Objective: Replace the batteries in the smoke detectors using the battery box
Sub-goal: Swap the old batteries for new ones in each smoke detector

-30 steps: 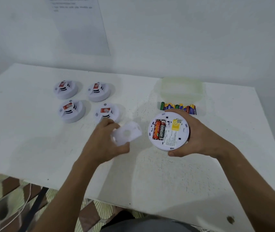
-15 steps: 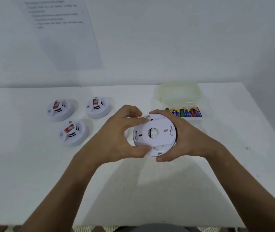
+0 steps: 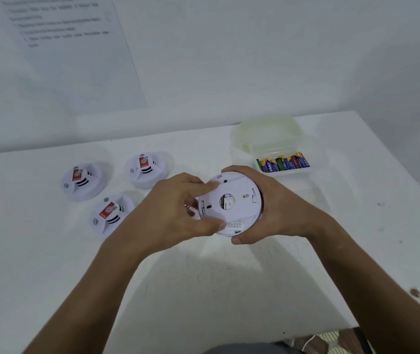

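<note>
A: What sits nearest the camera?

B: Two bare forearms reach in over a white worktop [image 3: 203, 290], its matte face scuffed and speckled, with a dark spot near the right edge.

A: And the hands?

B: The right hand [image 3: 278, 208] cups a round, smooth white plastic smoke detector [image 3: 230, 203] from the right, its fingers curled over the far rim and the thumb under the near one, holding it above the worktop. The left hand [image 3: 175, 210] closes on the left side: one fingertip presses the flat back plate near the top and the thumb presses the lower rim.

A: What does that back look like?

B: A flat disc with a round central hole, small slots, and a patch of fine print too small to read.

A: Farther out?

B: Left of the hands, three more detectors rest face up on the worktop: a near one [image 3: 109, 215], one beyond it to the left [image 3: 82, 182], and one just right of that [image 3: 146, 171]. Each is a white dome with dark vent slits and a red label.

A: And the batteries?

B: Beyond the right hand stands the battery box [image 3: 280, 152], translucent, pale greenish plastic with rounded corners, holding a row of batteries [image 3: 283, 163] in blue, yellow, green and red.

A: The room?

B: A plain white wall [image 3: 255, 60] stands behind, with a printed sheet [image 3: 63, 47] at upper left, its text blurred.
</note>
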The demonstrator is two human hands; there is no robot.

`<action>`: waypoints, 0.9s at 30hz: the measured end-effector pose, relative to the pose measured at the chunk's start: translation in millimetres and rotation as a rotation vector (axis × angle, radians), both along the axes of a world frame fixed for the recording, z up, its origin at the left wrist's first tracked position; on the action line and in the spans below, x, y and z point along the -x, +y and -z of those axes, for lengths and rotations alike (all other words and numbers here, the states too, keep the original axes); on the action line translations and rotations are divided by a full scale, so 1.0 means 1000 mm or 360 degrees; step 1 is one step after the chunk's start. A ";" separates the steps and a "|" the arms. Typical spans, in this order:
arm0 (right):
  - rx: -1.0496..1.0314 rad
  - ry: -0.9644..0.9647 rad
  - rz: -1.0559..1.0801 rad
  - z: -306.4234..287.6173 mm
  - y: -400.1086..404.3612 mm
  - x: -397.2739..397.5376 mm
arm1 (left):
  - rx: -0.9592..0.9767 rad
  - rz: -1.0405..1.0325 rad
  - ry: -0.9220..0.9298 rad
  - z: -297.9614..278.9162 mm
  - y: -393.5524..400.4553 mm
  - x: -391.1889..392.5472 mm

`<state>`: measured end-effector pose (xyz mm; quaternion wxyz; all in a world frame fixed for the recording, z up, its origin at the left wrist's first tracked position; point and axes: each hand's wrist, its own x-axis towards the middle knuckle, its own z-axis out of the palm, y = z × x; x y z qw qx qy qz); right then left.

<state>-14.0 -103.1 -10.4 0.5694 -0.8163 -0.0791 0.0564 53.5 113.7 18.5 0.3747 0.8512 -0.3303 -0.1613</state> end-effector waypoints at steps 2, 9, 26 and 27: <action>-0.0053 0.0021 0.0003 0.001 0.004 -0.001 | 0.0055 0.0036 0.0142 0.002 0.005 -0.001; -0.0039 0.0078 -0.0037 0.000 0.014 -0.005 | 0.0115 0.0164 0.0220 0.002 0.016 -0.007; 0.0271 -0.0211 0.0170 0.008 0.020 0.000 | 0.0746 -0.0298 0.0684 0.017 0.023 0.004; 0.0369 -0.0211 0.0171 0.011 0.020 0.000 | 0.0750 -0.0318 0.0670 0.018 0.021 0.005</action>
